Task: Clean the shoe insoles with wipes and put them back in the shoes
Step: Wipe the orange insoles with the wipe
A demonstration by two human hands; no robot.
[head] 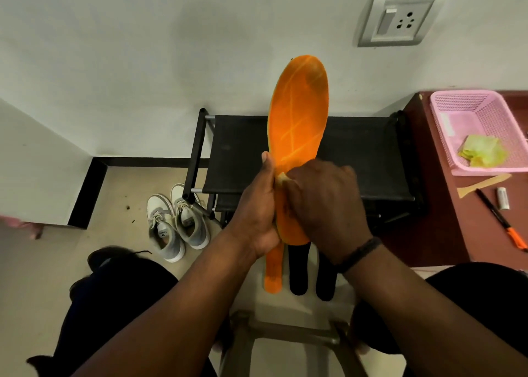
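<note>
Gripping 1 orange insole [300,110] in left hand [261,208] | right hand [325,202] pinching 1 wipe [281,178] | 2 black insoles [298,271] | 2 shoes [177,222]

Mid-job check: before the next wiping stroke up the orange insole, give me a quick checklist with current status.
1. Insole held firm: ok. The left hand grips the orange insole at its lower half, toe end up.
2. Wipe in hand: ok. The right hand presses a small wipe against the insole, only its edge showing.
3. Wipe condition: cannot tell, mostly hidden.
4. Upper surface free for the stroke: ok, nothing covers it.
5. Other insoles waiting: ok. A second orange insole and two black insoles lie below the hands.
6. Shoes within sight: ok. The grey pair of shoes stands on the floor beside the black rack.
</note>
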